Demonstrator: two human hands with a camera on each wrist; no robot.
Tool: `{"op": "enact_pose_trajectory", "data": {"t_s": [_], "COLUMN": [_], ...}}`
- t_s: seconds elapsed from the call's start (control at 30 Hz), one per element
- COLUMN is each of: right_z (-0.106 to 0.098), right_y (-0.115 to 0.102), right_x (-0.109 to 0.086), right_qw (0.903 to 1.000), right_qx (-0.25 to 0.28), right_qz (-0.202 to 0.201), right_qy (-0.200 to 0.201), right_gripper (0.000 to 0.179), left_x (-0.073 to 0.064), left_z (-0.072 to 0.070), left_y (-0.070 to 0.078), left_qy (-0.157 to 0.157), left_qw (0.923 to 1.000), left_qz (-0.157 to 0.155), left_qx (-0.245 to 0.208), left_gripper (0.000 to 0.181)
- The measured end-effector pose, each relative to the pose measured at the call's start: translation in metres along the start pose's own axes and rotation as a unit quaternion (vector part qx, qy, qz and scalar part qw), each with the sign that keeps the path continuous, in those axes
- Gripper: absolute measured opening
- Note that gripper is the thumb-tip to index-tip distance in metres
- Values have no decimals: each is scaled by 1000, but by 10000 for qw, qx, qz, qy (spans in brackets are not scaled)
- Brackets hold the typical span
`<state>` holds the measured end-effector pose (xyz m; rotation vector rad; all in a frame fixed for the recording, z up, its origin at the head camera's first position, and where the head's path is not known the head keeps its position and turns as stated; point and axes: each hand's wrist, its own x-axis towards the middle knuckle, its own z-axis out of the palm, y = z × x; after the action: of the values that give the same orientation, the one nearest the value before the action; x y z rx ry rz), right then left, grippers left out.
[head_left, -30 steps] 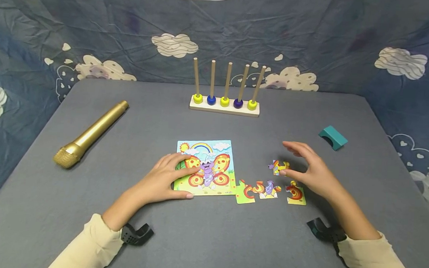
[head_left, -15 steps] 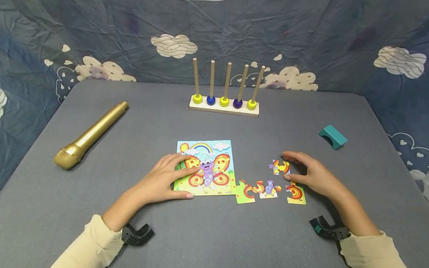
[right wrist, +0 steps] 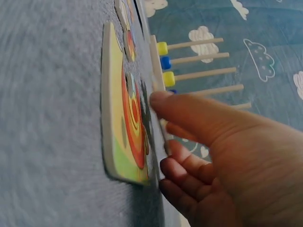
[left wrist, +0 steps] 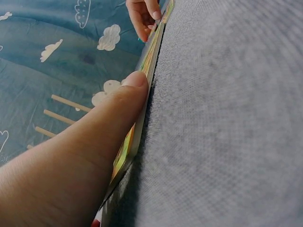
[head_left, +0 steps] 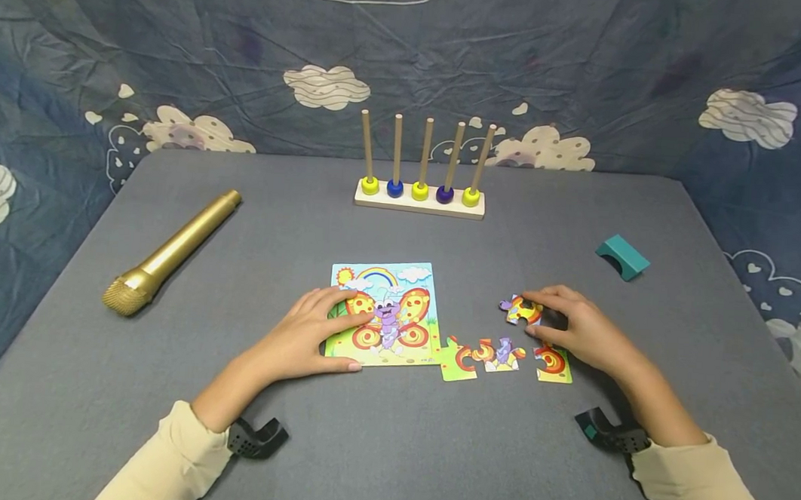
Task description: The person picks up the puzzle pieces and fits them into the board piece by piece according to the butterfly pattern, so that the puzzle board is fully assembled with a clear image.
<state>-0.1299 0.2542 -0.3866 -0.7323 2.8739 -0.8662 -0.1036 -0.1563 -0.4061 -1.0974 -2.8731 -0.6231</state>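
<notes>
My left hand (head_left: 308, 332) rests on the left part of a square butterfly picture board (head_left: 415, 281), with its thumb along the near edge. In the left wrist view, the thumb (left wrist: 128, 90) lies against the thin edge of the board. My right hand (head_left: 583, 327) pinches a yellow-and-purple puzzle piece (head_left: 526, 310) between thumb and fingers; the piece looks slightly tilted. Nearer to me lie a green corner puzzle piece (head_left: 457, 365), a middle piece (head_left: 503, 356) joined to or touching it, and a separate corner piece (head_left: 555, 366), seen close up in the right wrist view.
A wooden peg stand (head_left: 420, 200) with yellow and blue beads stands at the back. A gold microphone (head_left: 172, 252) lies on the left, and a teal arch block (head_left: 622, 256) at the right. A dark cloth with clouds (head_left: 327, 87) hangs behind the grey table (head_left: 389, 461).
My right hand has come down onto the yellow-and-purple puzzle piece and taken hold of it, shifting it slightly left and tilting it. The left hand has stayed on the board.
</notes>
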Motion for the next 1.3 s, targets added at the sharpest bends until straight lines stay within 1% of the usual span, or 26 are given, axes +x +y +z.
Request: {"op": "enact_pose_trajectory", "data": {"t_s": [0.17, 0.23, 0.33, 0.47, 0.6, 0.7, 0.83, 1.0, 1.17, 1.3], "right_z": [-1, 0, 3, 10, 22, 33, 49, 62, 65, 65], "right_y": [-16, -25, -40, -61, -81, -92, -96, -95, -94, -93], "right_x": [2, 4, 9, 18, 28, 39, 53, 64, 72, 76], "right_qw": [9999, 9995, 9983, 9950, 9931, 9924, 9919, 9931, 9923, 9911], "right_qx": [84, 152, 226, 391, 545, 575, 616, 515, 392, 460], "right_qz": [-101, -207, -469, -868, -1024, -1085, -1068, -820, -712, -719], "right_qy": [110, 158, 244, 311, 146, -42, -303, -662, -930, -1026], "right_gripper": [48, 47, 48, 50, 48, 46, 47, 47, 44, 43], "left_x": [0, 1, 2, 7, 12, 14, 16, 19, 21, 22], "left_z": [-1, -1, -1, 0, 0, 0, 1, 4, 5, 5], "left_y": [2, 3, 6, 10, 13, 14, 15, 16, 18, 19], "left_qy": [10, 11, 77, 199, 127, 65, 117, 54, -45, -86], "left_qw": [10000, 9999, 9997, 9990, 9988, 9991, 9994, 9998, 9997, 9995], "left_qz": [-14, -34, -23, 149, 267, 221, 131, 47, 3, -56], "left_qx": [84, 136, 219, 377, 386, 351, 304, 165, 257, 307], "left_gripper": [67, 66, 64, 60, 56, 52, 53, 60, 60, 58]}}
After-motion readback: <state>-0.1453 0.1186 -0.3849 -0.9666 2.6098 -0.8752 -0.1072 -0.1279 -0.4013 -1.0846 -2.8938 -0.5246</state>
